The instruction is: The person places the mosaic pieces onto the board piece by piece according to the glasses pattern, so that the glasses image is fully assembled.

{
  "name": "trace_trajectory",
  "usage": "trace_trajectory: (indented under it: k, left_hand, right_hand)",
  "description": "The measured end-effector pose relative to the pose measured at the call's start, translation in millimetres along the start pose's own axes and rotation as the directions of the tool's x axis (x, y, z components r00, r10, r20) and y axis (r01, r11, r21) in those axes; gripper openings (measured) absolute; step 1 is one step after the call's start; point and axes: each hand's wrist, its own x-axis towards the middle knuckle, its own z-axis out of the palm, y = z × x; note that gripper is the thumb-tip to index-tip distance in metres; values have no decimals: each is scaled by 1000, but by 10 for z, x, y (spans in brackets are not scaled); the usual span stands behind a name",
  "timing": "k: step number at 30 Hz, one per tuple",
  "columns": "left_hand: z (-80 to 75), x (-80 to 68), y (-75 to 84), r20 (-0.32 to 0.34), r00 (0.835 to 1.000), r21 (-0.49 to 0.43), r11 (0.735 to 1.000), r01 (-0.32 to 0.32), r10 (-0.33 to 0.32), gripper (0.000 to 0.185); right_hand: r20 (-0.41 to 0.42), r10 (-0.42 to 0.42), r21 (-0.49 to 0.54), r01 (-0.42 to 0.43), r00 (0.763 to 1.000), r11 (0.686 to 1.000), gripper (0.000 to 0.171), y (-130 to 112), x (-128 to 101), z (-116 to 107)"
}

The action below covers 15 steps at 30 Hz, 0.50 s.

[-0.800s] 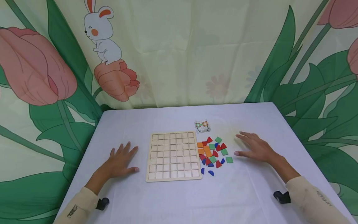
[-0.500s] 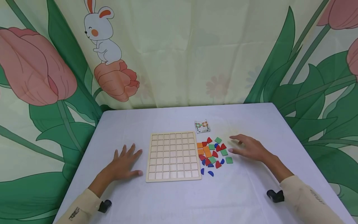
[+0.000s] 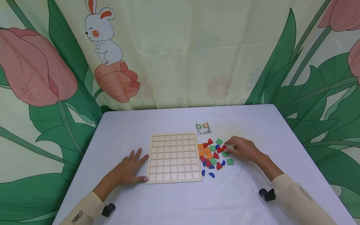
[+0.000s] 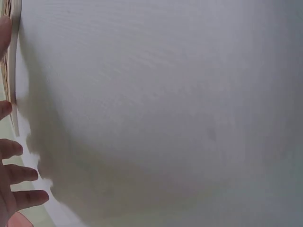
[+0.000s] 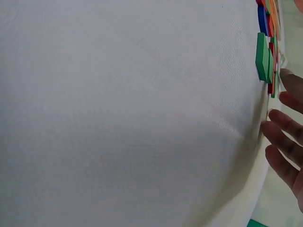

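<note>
A light wooden grid board (image 3: 175, 157) lies on the white table, its cells bare. At its left edge my left hand (image 3: 127, 170) spreads its fingers, with thumb and index fingertips right at the frame. In the left wrist view the board's rim (image 4: 13, 61) shows beside those fingers (image 4: 28, 198). My right hand (image 3: 244, 149) reaches over the right side of a pile of flat coloured pieces. Its thumb and index fingertips are at a red quarter-round piece (image 3: 223, 148), just above a green square (image 3: 225, 154). In the right wrist view its fingers (image 5: 284, 142) are loosely bent and apart.
Orange squares (image 3: 208, 153), blue half-rounds (image 3: 212, 175), more red quarter-rounds (image 3: 219, 166) and green squares (image 3: 230, 162) lie scattered against the board's right side. A small pattern card (image 3: 203, 128) lies behind them. A printed curtain (image 3: 174, 62) hangs beyond the table's back edge.
My right hand has moved left to the edge of the pieces, its fingertips drawing closer together. My left hand has slid right and a little nearer to me, up to the board's edge.
</note>
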Motion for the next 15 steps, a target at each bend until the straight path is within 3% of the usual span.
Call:
trace_trajectory:
  k: [7,15]
  left_hand:
    - [73,-3,25,48,999,-4,1000,2,-1,106]
    - [61,-28,102,47,999,-22,1000,-4,5,109]
  right_hand:
    - [-3,-69,-71,69,998,995,26,-26,53,26]
    - [45,-88,-25,89,995,996,22,-34,101,13]
